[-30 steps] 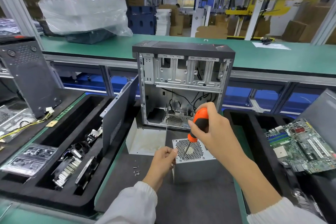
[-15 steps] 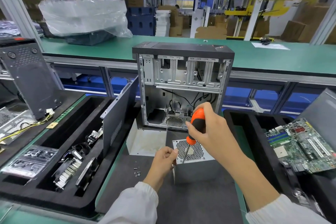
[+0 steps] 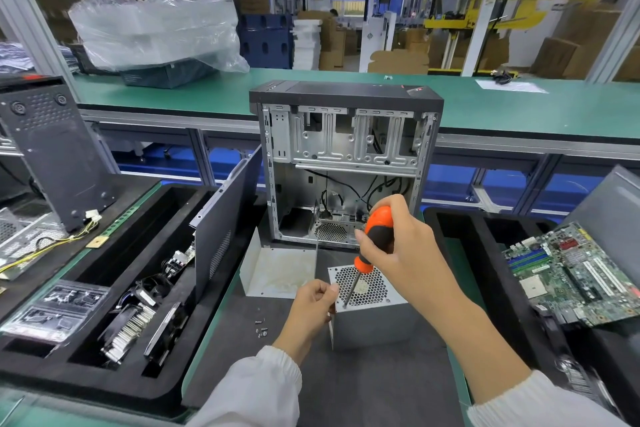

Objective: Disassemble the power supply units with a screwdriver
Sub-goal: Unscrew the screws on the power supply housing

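A grey metal power supply unit stands on the dark mat, its perforated fan grille facing up. My right hand grips the orange and black handle of a screwdriver. The shaft slants down to the grille's near left corner. My left hand holds the unit's top left edge with curled fingers. A few loose screws lie on the mat left of the unit.
An open, stripped computer case stands upright behind the unit, a bent metal cover plate in front of it. A black foam tray with fans and a side panel sits left. A motherboard lies in the right tray.
My right hand and the screwdriver have shifted slightly as the handle turns; the tip stays at the grille's near left corner. My left hand keeps its hold.
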Tool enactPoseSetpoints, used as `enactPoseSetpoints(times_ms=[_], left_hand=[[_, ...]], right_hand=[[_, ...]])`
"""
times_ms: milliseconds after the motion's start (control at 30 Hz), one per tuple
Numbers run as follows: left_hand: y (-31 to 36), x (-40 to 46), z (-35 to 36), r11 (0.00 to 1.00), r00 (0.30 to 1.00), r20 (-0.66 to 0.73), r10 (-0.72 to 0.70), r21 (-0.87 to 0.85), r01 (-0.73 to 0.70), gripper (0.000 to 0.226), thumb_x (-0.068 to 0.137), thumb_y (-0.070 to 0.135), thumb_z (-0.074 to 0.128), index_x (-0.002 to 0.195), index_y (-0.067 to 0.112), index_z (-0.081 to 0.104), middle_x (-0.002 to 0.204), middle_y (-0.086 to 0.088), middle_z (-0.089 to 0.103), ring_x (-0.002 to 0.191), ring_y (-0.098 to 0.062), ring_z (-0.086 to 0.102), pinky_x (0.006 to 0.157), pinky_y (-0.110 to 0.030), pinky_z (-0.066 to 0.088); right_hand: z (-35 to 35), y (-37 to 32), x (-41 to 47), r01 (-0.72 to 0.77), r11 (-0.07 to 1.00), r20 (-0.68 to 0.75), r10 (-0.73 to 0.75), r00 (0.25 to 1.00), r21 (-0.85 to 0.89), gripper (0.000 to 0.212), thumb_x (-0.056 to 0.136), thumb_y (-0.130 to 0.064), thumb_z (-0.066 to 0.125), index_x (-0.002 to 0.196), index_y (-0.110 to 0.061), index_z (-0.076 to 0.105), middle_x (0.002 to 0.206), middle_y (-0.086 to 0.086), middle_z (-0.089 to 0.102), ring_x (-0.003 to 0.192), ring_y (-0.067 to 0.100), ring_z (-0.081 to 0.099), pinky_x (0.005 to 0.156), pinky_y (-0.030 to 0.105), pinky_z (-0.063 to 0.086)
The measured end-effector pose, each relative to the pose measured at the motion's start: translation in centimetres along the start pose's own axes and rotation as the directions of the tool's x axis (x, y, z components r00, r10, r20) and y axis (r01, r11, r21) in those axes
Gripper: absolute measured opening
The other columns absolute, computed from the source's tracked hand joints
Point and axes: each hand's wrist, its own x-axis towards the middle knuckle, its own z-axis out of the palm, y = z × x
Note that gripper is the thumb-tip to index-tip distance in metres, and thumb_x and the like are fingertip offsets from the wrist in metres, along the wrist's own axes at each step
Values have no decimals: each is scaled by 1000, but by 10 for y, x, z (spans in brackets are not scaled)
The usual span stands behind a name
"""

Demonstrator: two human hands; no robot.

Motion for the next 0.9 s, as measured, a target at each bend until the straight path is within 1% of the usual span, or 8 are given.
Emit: enactPoseSetpoints(times_ms=[100,200,333,433,633,733,800,900], left_hand=[[-1,0,0,1000,1000,3,-4,4,4,22,100,18,53,83,5,49,59,1,43,47,-5,35,49,-17,30],[-2,0,0,1000,1000,5,-4,-4,4,21,100,19,52,85,5,49,63,-2,44,51,-8,36,51,-19,31],[-1,-1,0,1000,1000,-4,-4,8,4,22,100,21,53,84,6,50,64,-2,47,52,-7,39,54,-20,33],[-1,0,0,1000,1000,-3,-7,16,7,22,100,22,53,86,5,51,70,-7,50,58,-11,41,60,-23,35],[-4,2,1,999,1000,-12,-13,-33,13,25,100,17,54,77,9,48,60,-1,45,49,-6,36,51,-18,32],[-4,3,1,999,1000,-12,-20,-43,20,24,100,17,53,78,8,49,66,-7,50,54,-9,40,55,-21,34],[-4,3,1,999,1000,-13,-15,-48,15,24,100,16,53,78,8,49,58,1,50,50,-6,39,53,-19,33],[-5,3,1,1000,1000,-18,-9,-25,9,24,100,15,53,77,9,49,50,9,46,46,-3,36,50,-17,30]], right_hand=[[2,0,0,-3,1000,-1,3,1000,-28,32,86,-38,64,99,-29,36,78,-10,53,69,11,56,57,11,43],[2,-1,1,-7,999,0,7,1000,-47,32,86,-38,65,98,-28,36,76,-12,51,67,10,55,57,9,41],[3,-4,4,26,994,16,-25,1000,-106,34,87,-39,64,98,-25,35,73,-15,44,65,14,53,53,14,41],[5,-8,8,48,987,28,-45,999,-154,37,86,-39,65,93,-19,34,70,-13,40,64,21,53,56,32,47],[2,-4,19,-42,988,7,44,999,-148,40,85,-41,65,89,-17,33,69,-6,46,64,21,53,59,37,50],[-1,-3,19,-55,990,47,62,997,-127,42,85,-46,65,90,-18,34,71,-5,49,65,19,53,59,32,49],[-3,-6,18,-45,990,80,56,995,-133,45,83,-52,64,90,-20,33,69,-7,47,64,18,51,57,31,47],[-4,-15,19,13,957,108,19,994,-290,51,79,-71,48,88,-24,30,63,-11,40,61,21,49,53,31,40]])
